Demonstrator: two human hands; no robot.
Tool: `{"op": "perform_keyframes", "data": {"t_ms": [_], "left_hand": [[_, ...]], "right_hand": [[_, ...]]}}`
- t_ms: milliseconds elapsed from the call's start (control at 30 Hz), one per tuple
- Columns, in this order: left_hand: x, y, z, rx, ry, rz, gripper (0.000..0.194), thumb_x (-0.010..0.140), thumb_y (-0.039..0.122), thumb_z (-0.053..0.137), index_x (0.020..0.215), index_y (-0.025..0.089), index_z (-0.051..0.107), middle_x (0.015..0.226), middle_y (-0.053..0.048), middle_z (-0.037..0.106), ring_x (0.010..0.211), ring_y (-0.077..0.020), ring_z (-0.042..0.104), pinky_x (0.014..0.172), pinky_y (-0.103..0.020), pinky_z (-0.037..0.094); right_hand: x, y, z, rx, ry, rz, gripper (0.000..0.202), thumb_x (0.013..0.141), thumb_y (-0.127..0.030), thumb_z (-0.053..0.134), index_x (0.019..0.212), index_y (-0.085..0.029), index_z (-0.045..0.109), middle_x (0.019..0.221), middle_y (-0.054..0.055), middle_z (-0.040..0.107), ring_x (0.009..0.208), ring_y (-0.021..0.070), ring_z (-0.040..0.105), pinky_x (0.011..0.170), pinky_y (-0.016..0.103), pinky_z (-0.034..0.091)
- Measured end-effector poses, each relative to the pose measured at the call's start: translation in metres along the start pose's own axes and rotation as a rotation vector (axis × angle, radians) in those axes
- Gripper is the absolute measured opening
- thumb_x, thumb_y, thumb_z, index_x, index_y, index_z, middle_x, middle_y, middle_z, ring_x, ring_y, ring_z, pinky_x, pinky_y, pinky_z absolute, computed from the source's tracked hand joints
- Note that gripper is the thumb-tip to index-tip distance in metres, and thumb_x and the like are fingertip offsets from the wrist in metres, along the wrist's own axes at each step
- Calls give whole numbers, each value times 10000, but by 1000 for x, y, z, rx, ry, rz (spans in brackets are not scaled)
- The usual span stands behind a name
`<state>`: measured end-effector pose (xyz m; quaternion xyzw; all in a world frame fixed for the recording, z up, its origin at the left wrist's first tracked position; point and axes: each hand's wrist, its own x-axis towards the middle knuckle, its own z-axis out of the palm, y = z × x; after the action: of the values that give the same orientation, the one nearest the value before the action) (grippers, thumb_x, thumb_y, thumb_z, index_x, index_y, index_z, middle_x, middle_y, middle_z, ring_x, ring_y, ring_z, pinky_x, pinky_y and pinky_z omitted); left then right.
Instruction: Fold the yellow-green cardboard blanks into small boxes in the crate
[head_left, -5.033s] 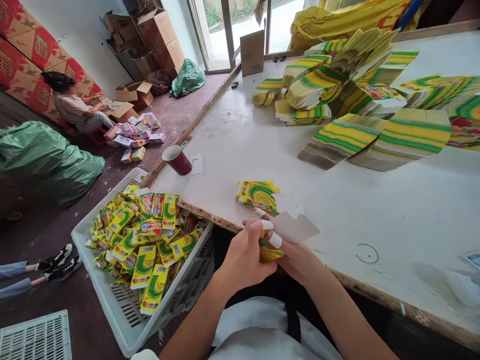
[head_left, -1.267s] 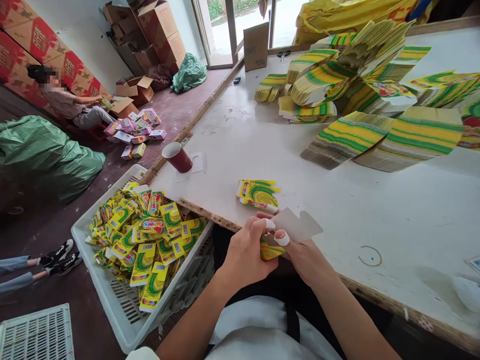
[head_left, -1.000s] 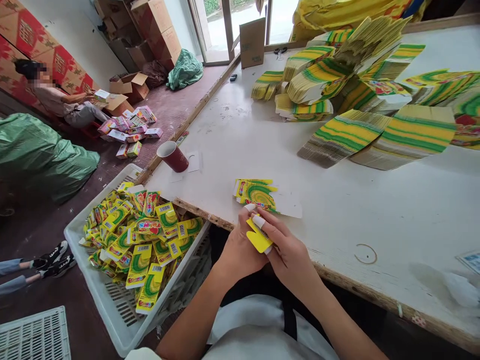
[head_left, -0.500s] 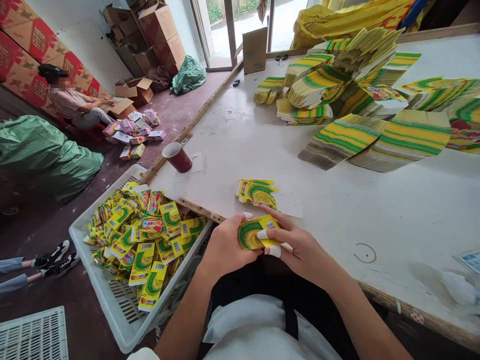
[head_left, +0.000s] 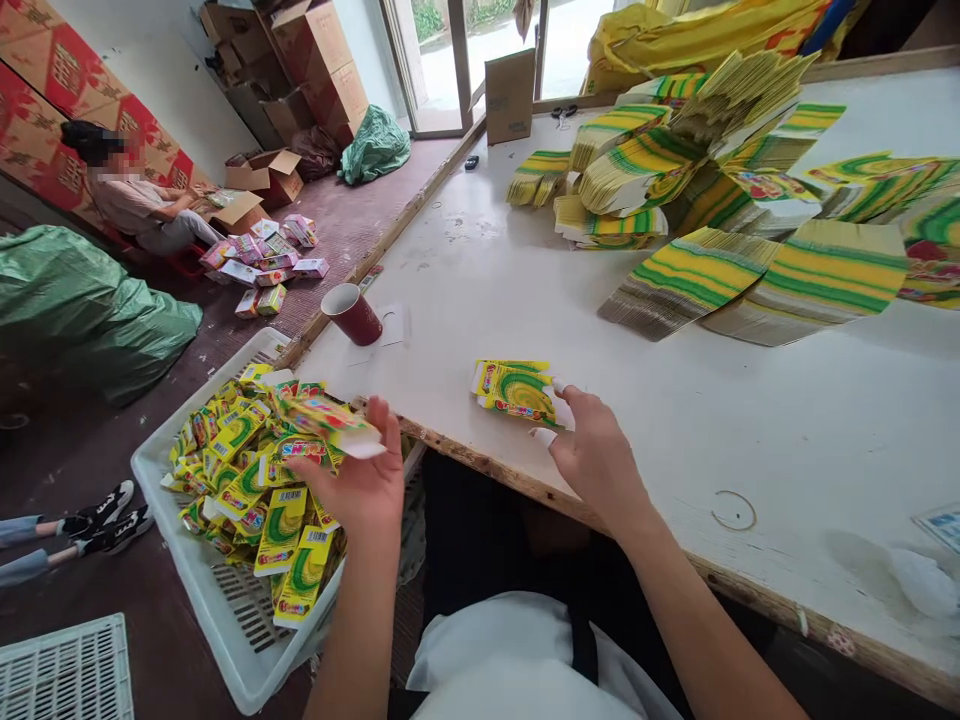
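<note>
My left hand [head_left: 367,480] is over the crate with fingers spread. A small yellow-green carton [head_left: 330,420], blurred by motion, hangs in the air by its fingers and seems loose from the grip. On the white table [head_left: 465,290], unfolded yellow-green cartons [head_left: 517,390] lie in a small flat pile near the front edge. My right hand [head_left: 592,445] reaches to the right end of that pile, thumb and forefinger apart, white covers on the fingertips. Whether it touches the pile is hard to tell. Below my left hand, a white plastic crate [head_left: 187,580] holds many filled-out cartons [head_left: 240,430].
A dark red cup [head_left: 352,315] stands at the table's left edge. Fanned stacks of flat cartons [head_left: 690,280] cover the back right. A seated person [head_left: 135,200] works at the left beside pink boxes [head_left: 262,260]. A green sack [head_left: 90,310] stands on the floor.
My left hand has moved left from the table edge to above the crate, letting the carton go. My right hand has left that carton and moved forward to the flat pile.
</note>
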<state>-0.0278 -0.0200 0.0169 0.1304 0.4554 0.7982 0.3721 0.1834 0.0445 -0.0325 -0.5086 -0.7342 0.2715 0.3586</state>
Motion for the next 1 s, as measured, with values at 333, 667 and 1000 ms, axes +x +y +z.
{"op": "perform_keyframes", "data": {"t_ms": [333,667,1000], "left_hand": [[-15,-28,18,-158,26,-522,545,901,621,533,1112,126,620,967,-119,719,817,-190,726,716,-285,595],[-32,-44,28,10,-65,-459,367,763,389,802,996,149,650,959,-63,705,888,-166,694,812,-286,550],[-53,-56,36,-45,-97,-214,604,600,573,874,1037,219,655,1124,-63,668,1126,-233,618,942,-322,495]], "right_hand": [[11,11,14,-246,18,38,474,730,-5,468,1165,-178,546,843,85,679,821,293,616,802,434,496],[3,1,18,-224,-40,12,343,735,-74,549,1050,-209,547,981,133,690,960,338,620,869,487,495],[-13,-4,0,367,-7,154,364,773,-268,608,1086,-260,422,819,9,655,718,203,684,657,347,588]]}}
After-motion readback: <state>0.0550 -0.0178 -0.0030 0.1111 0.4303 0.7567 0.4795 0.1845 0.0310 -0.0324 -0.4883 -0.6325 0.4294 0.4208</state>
